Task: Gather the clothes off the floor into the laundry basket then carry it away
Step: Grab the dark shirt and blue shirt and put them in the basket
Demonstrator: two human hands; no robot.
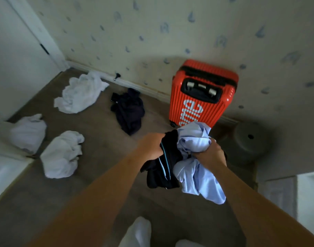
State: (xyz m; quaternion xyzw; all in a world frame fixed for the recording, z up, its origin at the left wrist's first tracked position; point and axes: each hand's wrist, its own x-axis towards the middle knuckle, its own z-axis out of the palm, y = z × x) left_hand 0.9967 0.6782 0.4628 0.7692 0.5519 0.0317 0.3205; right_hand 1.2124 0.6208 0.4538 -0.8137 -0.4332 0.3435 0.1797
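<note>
Both arms reach forward over the carpet floor (102, 139).

Left grip (150, 146): fingers curled tight round a black garment (163, 168) with thin teal piping, held clear of the floor.

Right grip (212, 154): fingers curled round a light blue shirt (197, 179), bunched at the fist, loose end hanging below.

The 2 bundles touch, black on the left, blue on the right.

Lying on the floor:
- 1 dark navy garment (128, 111), heaped near the skirting board, beyond the left grip.
- 3 crumpled white pieces, well apart from the hands. The white garment by the wall (79, 93) lies near the door (13, 50). The white garment at far left (28, 132) lies close to the door. The nearer white garment (61, 154) lies left of the left forearm.

Red suitcase (202, 97) stands upright against the patterned wall, white lettering on its face, behind the held clothes. Grey round object (248, 143) near its right side, too blurred to identify.

White socks (136, 232) at the bottom edge.
</note>
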